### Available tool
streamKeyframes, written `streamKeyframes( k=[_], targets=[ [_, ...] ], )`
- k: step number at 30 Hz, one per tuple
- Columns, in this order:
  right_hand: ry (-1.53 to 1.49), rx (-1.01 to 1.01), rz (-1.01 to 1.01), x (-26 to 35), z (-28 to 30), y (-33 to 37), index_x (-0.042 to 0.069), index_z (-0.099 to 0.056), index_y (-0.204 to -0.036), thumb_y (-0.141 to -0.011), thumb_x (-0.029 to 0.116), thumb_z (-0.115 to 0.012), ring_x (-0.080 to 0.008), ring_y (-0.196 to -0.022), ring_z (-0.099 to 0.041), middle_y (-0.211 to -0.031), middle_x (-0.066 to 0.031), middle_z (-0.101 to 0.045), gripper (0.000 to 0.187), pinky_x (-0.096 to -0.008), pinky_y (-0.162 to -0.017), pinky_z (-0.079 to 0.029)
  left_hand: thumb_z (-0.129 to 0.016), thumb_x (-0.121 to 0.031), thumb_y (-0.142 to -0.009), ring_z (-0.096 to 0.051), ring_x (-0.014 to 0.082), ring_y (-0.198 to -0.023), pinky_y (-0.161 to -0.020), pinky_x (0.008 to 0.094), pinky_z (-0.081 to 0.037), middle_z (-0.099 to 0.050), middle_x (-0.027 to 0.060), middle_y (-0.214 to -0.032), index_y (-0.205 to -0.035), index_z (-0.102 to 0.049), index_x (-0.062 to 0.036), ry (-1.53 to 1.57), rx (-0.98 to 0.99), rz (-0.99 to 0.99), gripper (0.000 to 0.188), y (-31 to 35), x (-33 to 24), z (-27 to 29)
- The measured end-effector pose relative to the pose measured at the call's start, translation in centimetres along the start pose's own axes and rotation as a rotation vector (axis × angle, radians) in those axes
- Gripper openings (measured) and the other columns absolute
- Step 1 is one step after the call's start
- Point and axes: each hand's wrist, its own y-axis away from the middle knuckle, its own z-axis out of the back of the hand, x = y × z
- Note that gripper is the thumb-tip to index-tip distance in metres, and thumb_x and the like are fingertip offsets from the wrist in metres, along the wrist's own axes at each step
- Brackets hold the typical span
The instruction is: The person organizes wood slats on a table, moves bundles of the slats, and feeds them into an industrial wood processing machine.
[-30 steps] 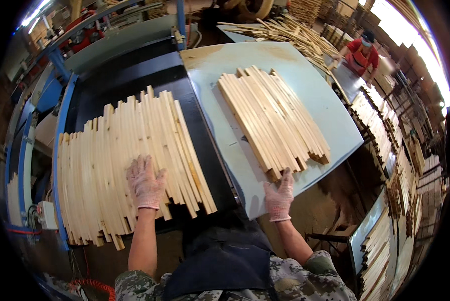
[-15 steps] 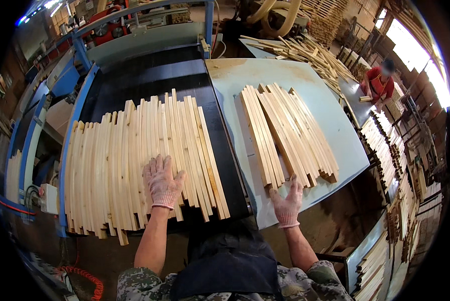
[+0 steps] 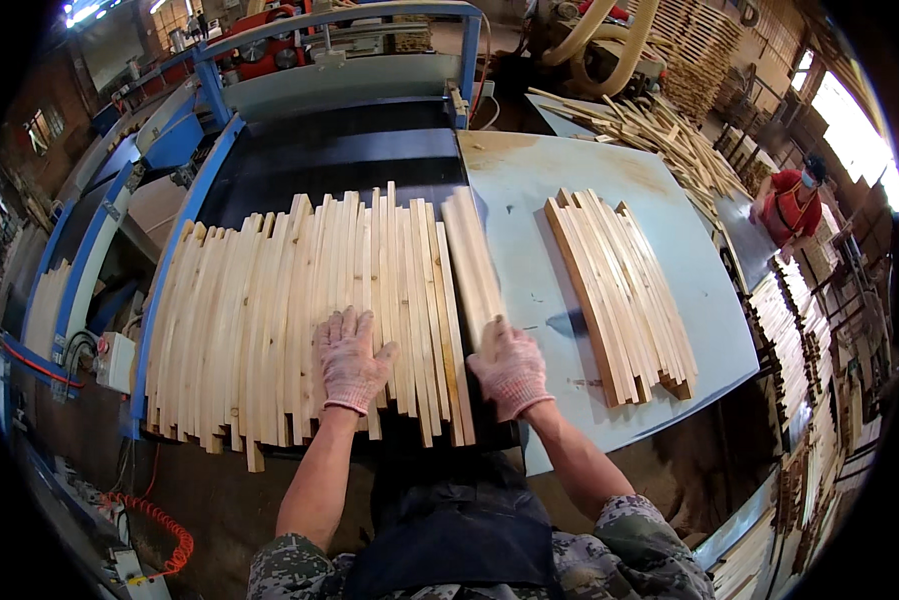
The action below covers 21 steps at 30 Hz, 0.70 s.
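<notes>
A wide row of pale wooden strips [image 3: 269,320] lies side by side on the black bed [image 3: 369,165] of a blue-framed machine. My gloved left hand [image 3: 355,362] rests flat on the near part of this row, fingers stretched out. My gloved right hand [image 3: 509,372] grips the near end of a small bundle of wooden strips [image 3: 472,255]. The bundle is smeared by motion and sits over the seam between bed and light blue table, just right of the row. A second group of strips [image 3: 624,295] remains on the table, apart from my right hand.
The pale blue table [image 3: 524,220] adjoins the bed on the right. Loose strips [image 3: 659,140] lie heaped beyond it. A person in red [image 3: 791,208] stands at the far right near more strips [image 3: 784,330]. A blue rail [image 3: 184,270] edges the bed's left side.
My right hand has taken the left part of the table's strips and moved it left toward the row. My left hand stays flat on the row. The whole view has shifted somewhat.
</notes>
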Motion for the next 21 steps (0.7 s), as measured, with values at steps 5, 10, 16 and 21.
streamKeyframes(
  k=[5,10,16,21],
  targets=[
    [-0.186,-0.078,0.047,-0.2,0.3,-0.4,0.000,-0.050,-0.154,-0.096,0.053,-0.066,-0.0390,-0.134,-0.057,-0.147,-0.0228,-0.059,0.079,-0.0467,-0.115,-0.045,-0.067,-0.047,-0.096,-0.033,0.0414,-0.156,-0.132,0.0525,-0.017,-0.042,0.0237,-0.165,-0.155,-0.052,-0.0034,0.065,0.024,0.023,0.075,0.2,-0.2,0.6],
    [-0.369,-0.227,0.149,-4.1,-1.8,-5.2,-0.004,-0.058,-0.143,-0.096,0.031,-0.071,-0.0391,-0.118,-0.065,-0.130,-0.0214,-0.068,0.060,-0.0459,-0.104,-0.051,-0.071,-0.038,-0.096,-0.038,0.0410,-0.153,-0.130,0.0503,-0.025,-0.046,0.0246,-0.162,-0.155,-0.049,-0.0006,0.370,-0.158,0.067,0.074,1.5,6.2,0.7],
    [-1.065,-0.270,0.070,-8.4,-7.2,-13.6,-0.005,-0.052,-0.152,-0.102,0.015,-0.069,-0.0269,-0.134,-0.061,-0.147,-0.0212,-0.063,0.057,-0.0379,-0.109,-0.050,-0.074,-0.033,-0.094,-0.040,0.0397,-0.152,-0.128,0.0501,-0.029,-0.049,0.0231,-0.161,-0.159,-0.044,-0.0022,0.154,-0.370,0.549,0.077,6.9,19.4,7.2],
    [-1.131,-0.035,0.006,-2.6,-3.7,-18.5,-0.006,-0.045,-0.158,-0.106,0.021,-0.064,-0.0258,-0.146,-0.051,-0.159,-0.0198,-0.053,0.061,-0.0358,-0.120,-0.039,-0.073,-0.045,-0.093,-0.035,0.0366,-0.156,-0.130,0.0483,-0.025,-0.040,0.0206,-0.167,-0.163,-0.038,-0.0060,-0.054,-0.399,0.878,0.087,12.5,31.0,12.7]
  ],
)
